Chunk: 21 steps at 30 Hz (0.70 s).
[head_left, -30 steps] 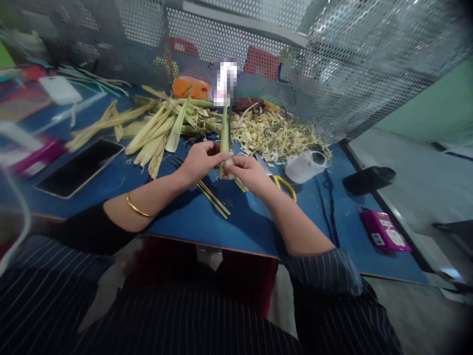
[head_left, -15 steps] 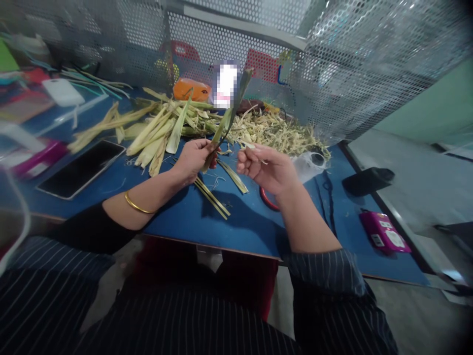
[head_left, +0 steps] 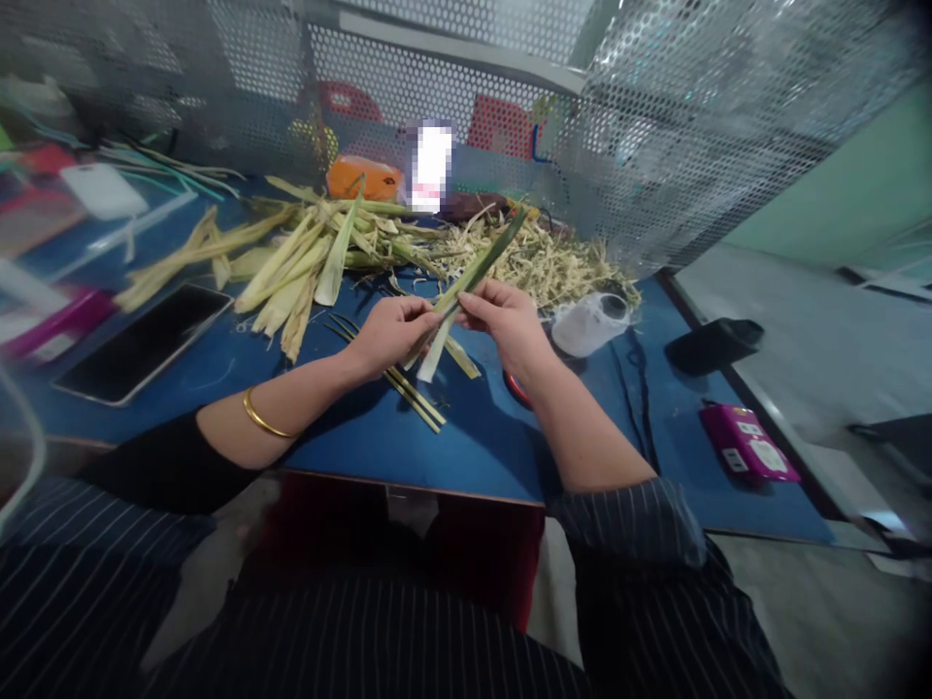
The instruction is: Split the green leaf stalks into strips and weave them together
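Note:
Both my hands meet over the blue table around a long green leaf strip (head_left: 491,254), likely corn husk. My left hand (head_left: 397,335) pinches its lower part between thumb and fingers. Right beside it, my right hand (head_left: 502,320) is closed on the same strip, thumb on top. A pale strip end (head_left: 435,357) hangs below the fingers; whether it belongs to the same leaf is hidden. Under my hands lie narrow green strips (head_left: 418,398) and another short strip (head_left: 462,357). Red scissor-like handles (head_left: 516,388) show partly behind my right wrist.
Dry husk leaves (head_left: 291,277) and a heap of shredded husk (head_left: 539,267) lie at the back. Left is a black phone (head_left: 146,340). To the right are a white roll (head_left: 591,323), a black cylinder (head_left: 714,347) and a purple pack (head_left: 749,442). A perforated metal screen (head_left: 451,78) stands behind.
My right hand has moved left and onto the leaf strip beside my left hand. The strip has tilted from steep to slanting right. A pale end now hangs below.

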Each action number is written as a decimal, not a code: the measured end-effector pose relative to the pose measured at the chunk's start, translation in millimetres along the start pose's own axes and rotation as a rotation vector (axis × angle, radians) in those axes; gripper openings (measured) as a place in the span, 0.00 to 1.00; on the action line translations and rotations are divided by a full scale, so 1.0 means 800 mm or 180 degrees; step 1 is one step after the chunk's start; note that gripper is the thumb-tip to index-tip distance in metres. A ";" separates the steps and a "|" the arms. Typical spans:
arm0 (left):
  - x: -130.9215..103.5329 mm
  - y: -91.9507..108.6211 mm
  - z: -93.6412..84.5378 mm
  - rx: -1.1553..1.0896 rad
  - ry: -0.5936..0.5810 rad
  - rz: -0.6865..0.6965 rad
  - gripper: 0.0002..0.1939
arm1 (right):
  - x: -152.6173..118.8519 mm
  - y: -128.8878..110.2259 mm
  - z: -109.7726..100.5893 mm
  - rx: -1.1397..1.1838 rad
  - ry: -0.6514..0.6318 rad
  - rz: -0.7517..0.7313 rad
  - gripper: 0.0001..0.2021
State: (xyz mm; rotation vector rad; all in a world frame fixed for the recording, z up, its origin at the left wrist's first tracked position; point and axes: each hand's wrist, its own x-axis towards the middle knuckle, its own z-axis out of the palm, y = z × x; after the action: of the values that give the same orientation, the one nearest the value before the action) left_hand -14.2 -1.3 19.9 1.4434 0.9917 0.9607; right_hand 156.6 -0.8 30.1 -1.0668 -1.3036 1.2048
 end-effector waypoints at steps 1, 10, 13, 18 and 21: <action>0.000 0.000 0.001 -0.0034 -0.0048 -0.0014 0.09 | 0.000 0.001 0.002 -0.0052 -0.0010 -0.0034 0.11; 0.004 -0.004 0.003 -0.0320 0.0161 0.0129 0.05 | -0.004 0.008 0.012 0.0009 -0.0593 0.0369 0.13; 0.004 -0.002 0.003 -0.0487 0.0125 0.0071 0.04 | -0.006 0.006 0.008 0.0169 -0.0729 0.0386 0.14; 0.009 0.001 -0.004 -0.0580 0.0243 0.0088 0.05 | -0.011 -0.013 0.003 0.0586 -0.0929 0.0467 0.15; 0.018 -0.003 -0.013 -0.0541 0.0441 0.0092 0.05 | -0.017 -0.030 -0.002 0.0834 -0.1008 0.0254 0.17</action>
State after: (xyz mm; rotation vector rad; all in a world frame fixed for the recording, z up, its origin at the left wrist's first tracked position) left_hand -19.7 15.6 19.0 1.2662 0.9667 1.1505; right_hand 160.0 -16.6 52.0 -0.7656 -1.3026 1.6050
